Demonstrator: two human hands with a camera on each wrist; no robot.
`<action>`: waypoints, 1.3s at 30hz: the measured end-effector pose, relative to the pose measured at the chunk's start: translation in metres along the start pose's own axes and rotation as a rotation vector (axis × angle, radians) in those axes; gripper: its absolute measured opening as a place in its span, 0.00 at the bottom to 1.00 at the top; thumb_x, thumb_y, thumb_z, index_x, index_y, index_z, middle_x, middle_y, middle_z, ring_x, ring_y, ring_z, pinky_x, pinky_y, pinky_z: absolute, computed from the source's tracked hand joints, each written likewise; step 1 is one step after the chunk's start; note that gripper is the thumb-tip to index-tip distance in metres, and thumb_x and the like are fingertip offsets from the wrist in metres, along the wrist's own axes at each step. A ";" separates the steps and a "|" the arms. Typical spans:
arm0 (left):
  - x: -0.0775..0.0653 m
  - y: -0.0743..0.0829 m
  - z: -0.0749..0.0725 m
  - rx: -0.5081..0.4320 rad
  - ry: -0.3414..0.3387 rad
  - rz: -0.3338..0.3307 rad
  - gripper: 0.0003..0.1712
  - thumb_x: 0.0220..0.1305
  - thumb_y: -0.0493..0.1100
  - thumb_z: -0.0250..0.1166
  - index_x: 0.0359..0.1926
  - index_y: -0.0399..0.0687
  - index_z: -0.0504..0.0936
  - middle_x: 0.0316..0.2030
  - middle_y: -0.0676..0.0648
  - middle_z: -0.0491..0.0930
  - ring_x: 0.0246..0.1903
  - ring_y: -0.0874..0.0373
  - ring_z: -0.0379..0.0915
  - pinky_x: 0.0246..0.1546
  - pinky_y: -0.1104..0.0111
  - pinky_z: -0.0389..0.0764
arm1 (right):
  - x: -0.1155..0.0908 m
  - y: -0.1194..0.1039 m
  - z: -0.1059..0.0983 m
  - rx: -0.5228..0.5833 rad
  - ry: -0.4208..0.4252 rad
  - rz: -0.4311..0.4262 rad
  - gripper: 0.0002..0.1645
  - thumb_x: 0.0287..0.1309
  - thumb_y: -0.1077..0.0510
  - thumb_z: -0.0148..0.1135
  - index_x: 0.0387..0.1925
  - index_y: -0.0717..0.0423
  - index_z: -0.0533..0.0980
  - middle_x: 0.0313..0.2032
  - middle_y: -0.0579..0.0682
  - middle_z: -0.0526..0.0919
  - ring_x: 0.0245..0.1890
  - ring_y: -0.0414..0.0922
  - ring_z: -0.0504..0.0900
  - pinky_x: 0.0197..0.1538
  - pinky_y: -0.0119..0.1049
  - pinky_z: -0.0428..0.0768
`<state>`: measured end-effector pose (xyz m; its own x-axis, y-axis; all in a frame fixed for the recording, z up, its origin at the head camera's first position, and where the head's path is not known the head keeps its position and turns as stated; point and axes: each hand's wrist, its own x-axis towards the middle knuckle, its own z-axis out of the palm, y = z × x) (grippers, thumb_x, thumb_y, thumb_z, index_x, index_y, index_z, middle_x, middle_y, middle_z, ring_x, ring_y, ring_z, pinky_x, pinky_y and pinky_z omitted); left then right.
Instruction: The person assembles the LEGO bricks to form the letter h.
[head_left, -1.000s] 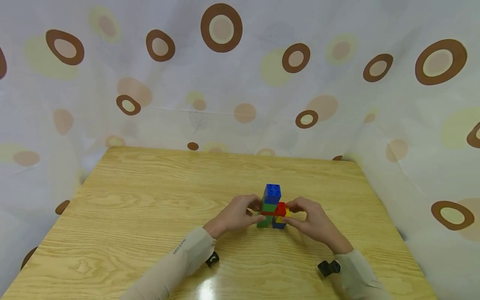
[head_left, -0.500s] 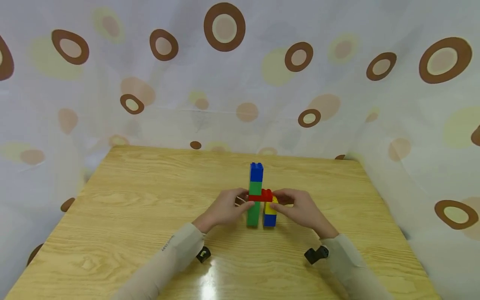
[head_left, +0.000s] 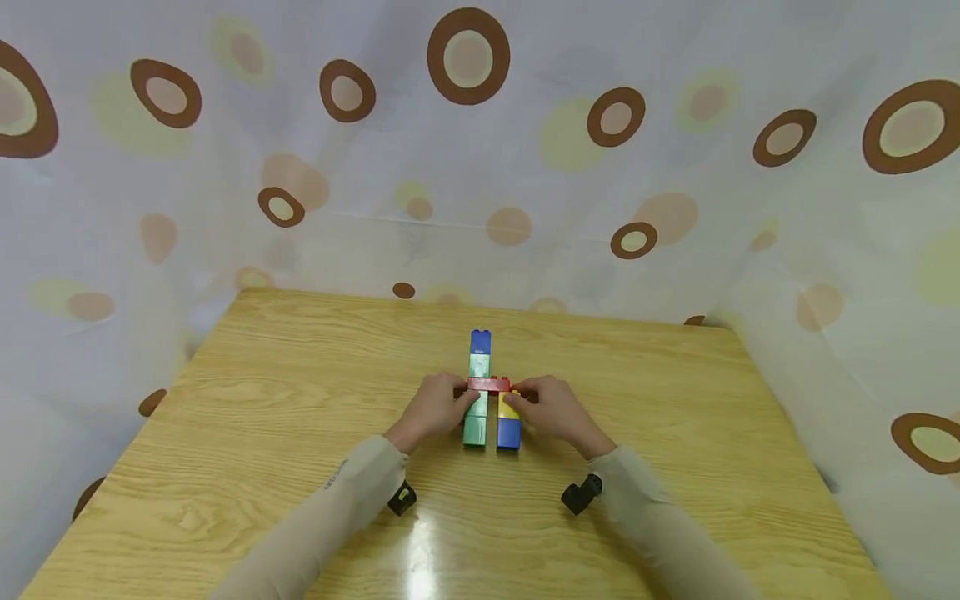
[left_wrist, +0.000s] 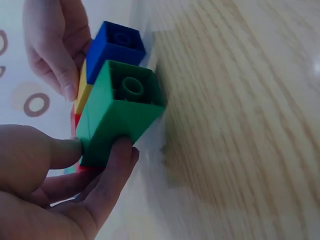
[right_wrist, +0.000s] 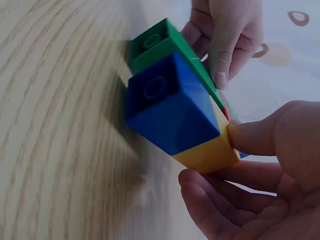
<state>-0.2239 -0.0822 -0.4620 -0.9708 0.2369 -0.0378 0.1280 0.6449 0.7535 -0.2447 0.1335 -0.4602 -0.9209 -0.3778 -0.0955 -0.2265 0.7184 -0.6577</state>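
Note:
Both hands hold a joined structure of toy building bricks. Its left column has two green bricks at the bottom, a long red brick across, then a green brick and a blue brick on top. The shorter right column is a yellow brick over a blue brick. My left hand pinches the green column below the red brick; my right hand pinches the yellow brick. The structure is tilted, and the wrist views show the hollow undersides of the green and blue bottom bricks.
A wooden table lies under the hands. Behind and beside it hangs a white curtain with brown and yellow circles. Dark wrist cameras sit at both cuffs.
The hands have carried the brick structure leftward. It has tipped from nearly upright to leaning back, so its front face now shows to the head camera.

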 end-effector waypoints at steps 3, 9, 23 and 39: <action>0.003 -0.001 0.003 0.039 0.003 -0.020 0.16 0.76 0.43 0.60 0.33 0.38 0.84 0.19 0.50 0.73 0.19 0.61 0.66 0.21 0.73 0.65 | 0.002 -0.003 0.005 -0.030 0.011 0.019 0.21 0.71 0.50 0.61 0.54 0.62 0.83 0.46 0.55 0.87 0.41 0.46 0.84 0.45 0.42 0.83; 0.005 0.000 0.007 0.083 -0.009 -0.078 0.14 0.75 0.43 0.60 0.36 0.36 0.82 0.18 0.50 0.71 0.16 0.60 0.65 0.18 0.73 0.64 | 0.007 -0.001 0.017 -0.083 0.028 0.001 0.17 0.71 0.53 0.61 0.48 0.62 0.85 0.38 0.52 0.87 0.28 0.42 0.77 0.34 0.34 0.75; -0.030 0.009 -0.041 0.598 0.146 -0.010 0.55 0.66 0.74 0.55 0.77 0.38 0.58 0.72 0.33 0.64 0.67 0.34 0.67 0.67 0.42 0.68 | -0.035 -0.014 -0.018 -0.463 0.251 -0.043 0.65 0.53 0.17 0.57 0.81 0.45 0.50 0.75 0.61 0.61 0.74 0.67 0.60 0.70 0.70 0.60; -0.063 -0.009 -0.062 0.512 0.142 -0.065 0.72 0.51 0.82 0.62 0.82 0.51 0.39 0.79 0.34 0.25 0.76 0.26 0.18 0.61 0.19 0.36 | -0.061 -0.008 -0.032 -0.584 0.363 -0.025 0.73 0.36 0.10 0.59 0.79 0.22 0.39 0.82 0.50 0.31 0.78 0.71 0.29 0.62 0.86 0.36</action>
<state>-0.1769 -0.1481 -0.4262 -0.9933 0.1075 0.0420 0.1154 0.9353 0.3345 -0.1965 0.1697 -0.4253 -0.9381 -0.2516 0.2382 -0.2887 0.9477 -0.1361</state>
